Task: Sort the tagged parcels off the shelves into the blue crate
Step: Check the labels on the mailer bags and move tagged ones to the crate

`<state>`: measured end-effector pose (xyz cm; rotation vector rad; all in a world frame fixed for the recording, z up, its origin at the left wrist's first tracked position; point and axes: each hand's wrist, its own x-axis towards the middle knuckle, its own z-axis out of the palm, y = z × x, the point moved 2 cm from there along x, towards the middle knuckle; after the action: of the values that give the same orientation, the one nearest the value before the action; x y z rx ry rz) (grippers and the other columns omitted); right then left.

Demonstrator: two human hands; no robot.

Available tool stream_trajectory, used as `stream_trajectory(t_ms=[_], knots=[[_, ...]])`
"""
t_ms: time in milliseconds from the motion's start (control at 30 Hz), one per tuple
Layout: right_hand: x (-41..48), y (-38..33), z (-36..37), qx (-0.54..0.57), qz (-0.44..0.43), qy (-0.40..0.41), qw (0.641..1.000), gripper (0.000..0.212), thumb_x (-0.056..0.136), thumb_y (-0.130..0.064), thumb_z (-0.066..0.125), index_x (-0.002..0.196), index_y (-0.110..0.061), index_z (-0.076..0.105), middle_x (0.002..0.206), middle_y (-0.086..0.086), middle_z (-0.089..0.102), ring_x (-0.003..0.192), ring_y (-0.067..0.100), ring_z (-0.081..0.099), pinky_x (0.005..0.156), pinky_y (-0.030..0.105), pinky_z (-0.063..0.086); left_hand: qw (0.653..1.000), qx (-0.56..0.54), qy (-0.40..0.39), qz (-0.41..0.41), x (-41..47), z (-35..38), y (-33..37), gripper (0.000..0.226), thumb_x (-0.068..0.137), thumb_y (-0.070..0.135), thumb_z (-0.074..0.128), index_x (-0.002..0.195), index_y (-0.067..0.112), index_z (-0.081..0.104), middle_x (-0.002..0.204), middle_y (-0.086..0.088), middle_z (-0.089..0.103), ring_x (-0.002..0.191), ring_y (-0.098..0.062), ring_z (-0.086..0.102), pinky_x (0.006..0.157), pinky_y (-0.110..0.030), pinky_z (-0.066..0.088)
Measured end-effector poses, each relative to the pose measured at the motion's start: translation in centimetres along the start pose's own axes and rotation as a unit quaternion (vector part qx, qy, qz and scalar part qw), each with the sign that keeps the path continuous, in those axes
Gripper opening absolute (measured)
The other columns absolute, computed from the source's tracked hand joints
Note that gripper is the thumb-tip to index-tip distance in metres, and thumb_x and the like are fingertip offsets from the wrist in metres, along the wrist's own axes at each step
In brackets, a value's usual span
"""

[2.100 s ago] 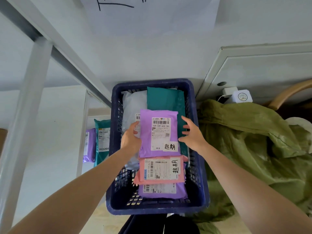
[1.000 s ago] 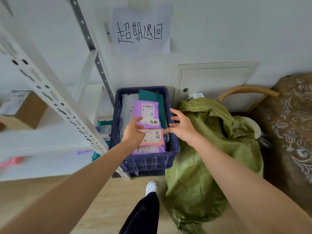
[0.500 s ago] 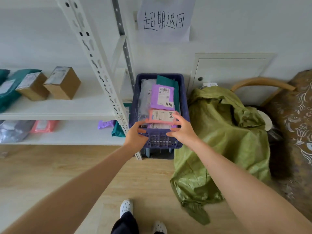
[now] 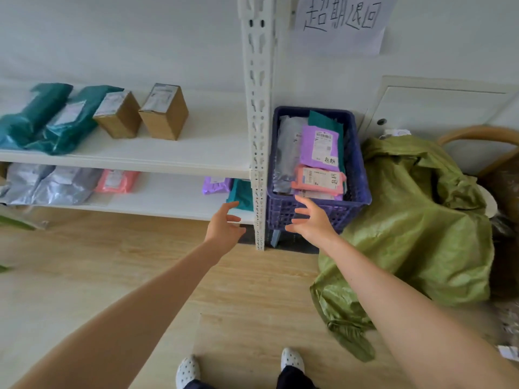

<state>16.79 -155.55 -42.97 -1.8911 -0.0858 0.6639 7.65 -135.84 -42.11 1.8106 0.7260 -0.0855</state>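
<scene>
Between picks: shelves [image 4: 168, 157] at 10 o'clock of left grip [image 4: 224, 224] hold parcels [image 4: 164, 113], tags unreadable. Left grip and right grip [image 4: 311, 220]: empty, fingers spread. At right grip's 12 o'clock, the blue crate [image 4: 358, 169], sorted parcels [image 4: 318, 148] inside. Next, likely: purple parcel [image 4: 214, 185] at left grip's 11, check tag first.

A single head-worn camera looks forward and down from standing height at shelves [image 4: 213, 147] and blue crate [image 4: 348, 214].
</scene>
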Motion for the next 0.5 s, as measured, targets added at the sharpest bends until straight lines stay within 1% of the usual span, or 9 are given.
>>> stream_trajectory(t_ms=[67, 133, 167, 267, 367, 500], knots=[[0.0, -0.7, 2.9, -0.003, 0.002, 0.003, 1.000, 0.083, 0.077, 0.002, 0.074, 0.146, -0.024, 0.035, 0.136, 0.010, 0.048, 0.100, 0.018, 0.062, 0.068, 0.021, 0.048, 1.000, 0.000, 0.001, -0.003, 0.3, -2.8, -1.3, 0.063, 0.085, -0.003, 0.061, 0.136, 0.030, 0.043, 0.112, -0.004, 0.058, 0.083, -0.015, 0.061, 0.064, -0.024, 0.053], [0.1, -1.8, 7.0, -0.005, 0.003, 0.009, 1.000, 0.083, 0.078, 0.004, 0.073, 0.146, -0.021, 0.035, 0.135, 0.011, 0.049, 0.088, 0.011, 0.063, 0.065, 0.018, 0.047, 1.000, 0.002, 0.000, -0.002, 0.8, -6.7, -2.9, 0.063, 0.084, -0.003, 0.062, 0.135, 0.029, 0.043, 0.111, -0.004, 0.058, 0.082, -0.014, 0.060, 0.065, -0.023, 0.053], [0.1, -2.3, 8.0, -0.004, 0.003, 0.011, 1.000, 0.083, 0.077, 0.005, 0.073, 0.146, -0.020, 0.035, 0.134, 0.011, 0.049, 0.086, 0.010, 0.063, 0.063, 0.017, 0.047, 1.000, 0.004, 0.000, 0.000, 1.0, -7.7, -3.4, 0.063, 0.084, -0.003, 0.063, 0.135, 0.028, 0.043, 0.111, -0.005, 0.058, 0.081, -0.013, 0.060, 0.064, -0.022, 0.052], [0.1, -4.0, 12.7, -0.001, 0.000, 0.028, 1.000, 0.084, 0.075, 0.004, 0.075, 0.145, -0.022, 0.036, 0.135, 0.011, 0.049, 0.095, 0.016, 0.065, 0.066, 0.016, 0.047, 1.000, 0.006, -0.012, 0.000, 1.7, -12.7, -5.1, 0.064, 0.083, -0.002, 0.064, 0.136, 0.028, 0.044, 0.112, -0.006, 0.058, 0.080, -0.014, 0.060, 0.061, -0.021, 0.050], [-0.1, -5.6, 16.6, 0.000, 0.001, 0.043, 0.999, 0.083, 0.076, 0.000, 0.076, 0.145, -0.026, 0.037, 0.134, 0.007, 0.049, 0.103, 0.017, 0.061, 0.069, 0.015, 0.046, 0.999, 0.019, -0.027, 0.008, 2.8, -17.1, -6.4, 0.064, 0.083, -0.002, 0.064, 0.136, 0.028, 0.044, 0.112, -0.006, 0.058, 0.075, -0.012, 0.059, 0.055, -0.020, 0.049], [0.1, -6.9, 20.6, 0.002, 0.010, 0.055, 0.998, 0.084, 0.076, -0.004, 0.077, 0.145, -0.028, 0.035, 0.135, 0.006, 0.048, 0.102, 0.015, 0.061, 0.083, 0.026, 0.048, 0.998, 0.037, -0.044, -0.001, 4.2, -20.7, -7.3, 0.062, 0.084, 0.002, 0.066, 0.135, 0.029, 0.045, 0.114, -0.005, 0.058, 0.074, -0.012, 0.057, 0.052, -0.019, 0.044]])
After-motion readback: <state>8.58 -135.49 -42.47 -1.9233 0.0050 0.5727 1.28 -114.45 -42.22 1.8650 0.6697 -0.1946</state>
